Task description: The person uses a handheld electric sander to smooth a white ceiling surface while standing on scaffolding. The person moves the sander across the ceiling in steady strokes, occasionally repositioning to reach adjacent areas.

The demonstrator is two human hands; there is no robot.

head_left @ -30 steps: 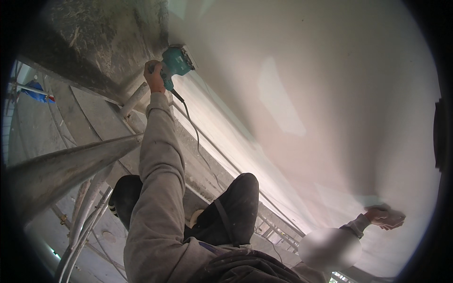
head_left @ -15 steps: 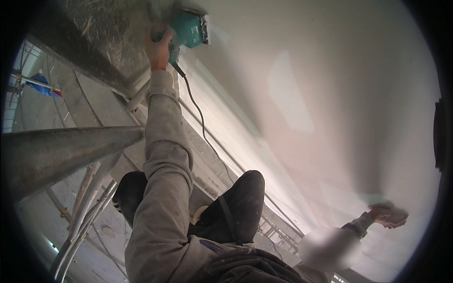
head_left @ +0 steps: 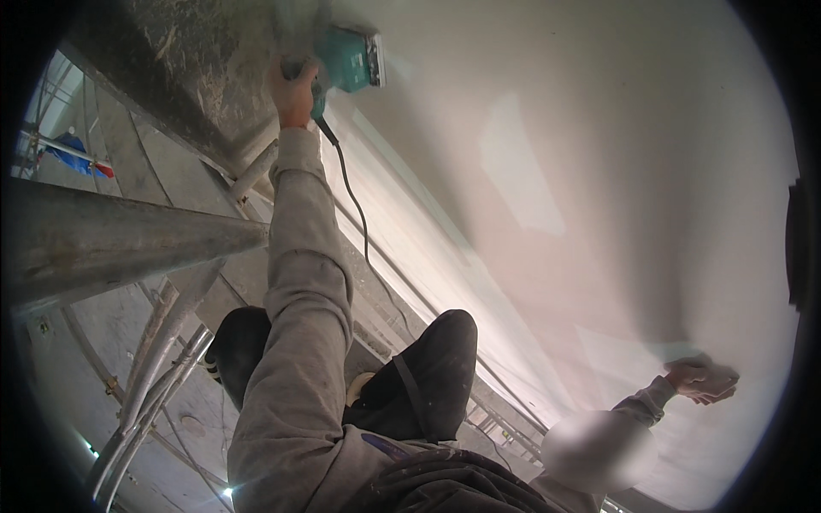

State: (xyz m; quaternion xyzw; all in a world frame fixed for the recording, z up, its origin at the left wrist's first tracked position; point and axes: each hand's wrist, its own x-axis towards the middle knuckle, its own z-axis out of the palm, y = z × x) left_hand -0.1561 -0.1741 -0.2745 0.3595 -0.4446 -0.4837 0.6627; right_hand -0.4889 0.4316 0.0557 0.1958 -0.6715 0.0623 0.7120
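Note:
My left hand (head_left: 295,96) is stretched out far ahead and wrapped around the grip of a teal electric sander (head_left: 349,60). The sander's pad edge faces the pale wall surface (head_left: 581,111), and a dark cord (head_left: 363,224) hangs from its rear. Whether the pad touches the surface I cannot tell. At the lower right, my right hand (head_left: 691,378) is up against the same pale surface with its fingers bent. A greyish, flat-looking piece (head_left: 723,382) shows at its fingers, too unclear to name. A blurred patch covers part of that arm.
A thick metal scaffold tube (head_left: 128,244) crosses on the left, with thinner tubes (head_left: 162,393) below it. A dusty, scuffed panel (head_left: 184,68) stands at the upper left. My bent knees in dark trousers (head_left: 428,368) are below. Blue material (head_left: 73,154) lies far left.
The sander and my left hand appear slightly lower and further right in the picture. My right hand sits a little higher. The scaffold tube has shifted with the view.

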